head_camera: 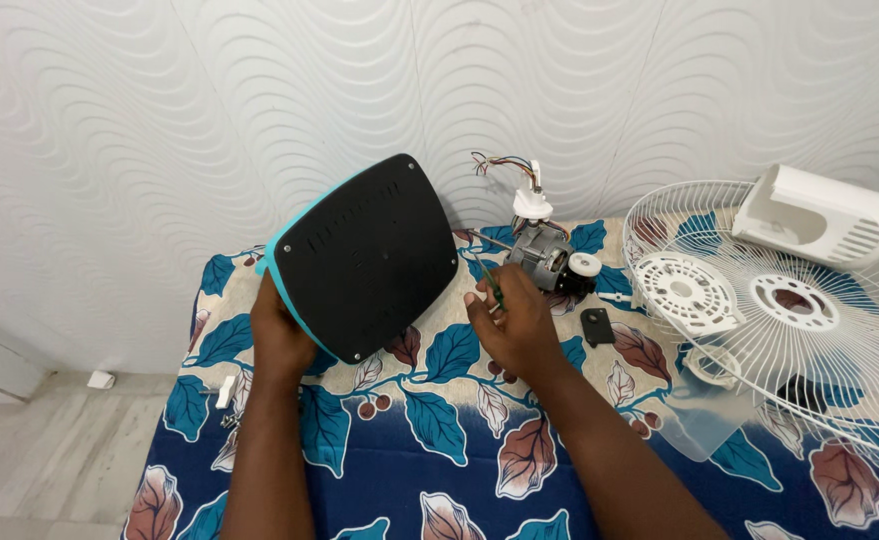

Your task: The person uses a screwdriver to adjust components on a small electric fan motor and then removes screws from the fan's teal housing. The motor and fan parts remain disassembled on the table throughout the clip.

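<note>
**A:** At the near middle of the worktop (439, 470), what do the hands have?

**B:** The left hand (277, 338) is clamped on the lower left edge of a fan base (364, 257), black underneath with a turquoise rim, tipped up on edge toward the worktop's left side. The right hand (514, 322) is closed on a small green-handled screwdriver (495, 290), just right of the base.

**A:** And beyond the right hand?

**B:** A fan motor (544, 262) with loose coloured wires sits near the far edge, a small black part (596, 326) beside it.

**A:** The right side?

**B:** A white wire fan guard (809, 330) overhangs the right edge, with a white motor housing (819, 215) resting on its far rim. Small screws (226, 395) lie at the left edge.
</note>
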